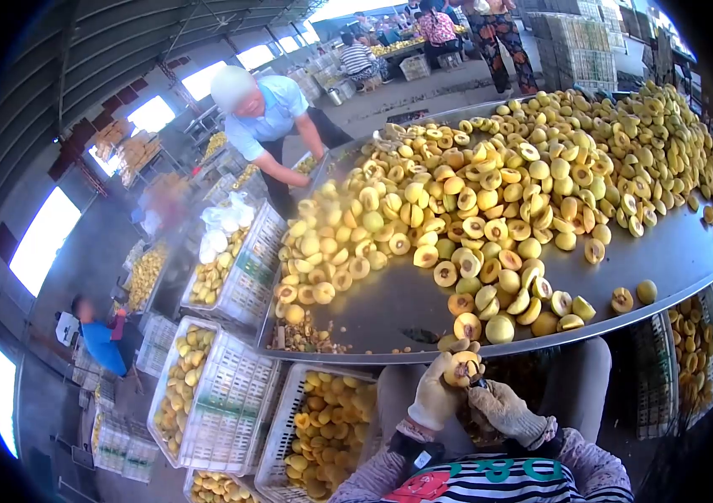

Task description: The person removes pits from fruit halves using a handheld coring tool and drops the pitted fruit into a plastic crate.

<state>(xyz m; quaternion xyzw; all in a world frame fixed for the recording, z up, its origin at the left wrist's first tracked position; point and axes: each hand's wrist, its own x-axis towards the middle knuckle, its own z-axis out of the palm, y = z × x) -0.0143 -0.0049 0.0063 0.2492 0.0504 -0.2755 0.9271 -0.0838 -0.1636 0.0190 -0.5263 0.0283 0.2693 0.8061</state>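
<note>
At the near edge of the metal table, my gloved left hand (436, 396) is closed around a halved yellow peach (462, 369) with its cut, brown-centred face showing. My right hand (509, 412), also gloved, is closed on a small dark tool (480, 384) whose tip meets the lower right of that peach half. Its exact kind is too small to tell. Both hands are over my lap, just below the table rim. Closest to them on the table lie several peach halves (499, 329), some cut side up.
A big heap of halved peaches (491, 184) covers much of the metal table (625, 277). White crates (231, 394) of peaches stand at the left, another crate (657, 377) at the right under the table. A person in a light blue shirt (268, 117) leans at the table's far left.
</note>
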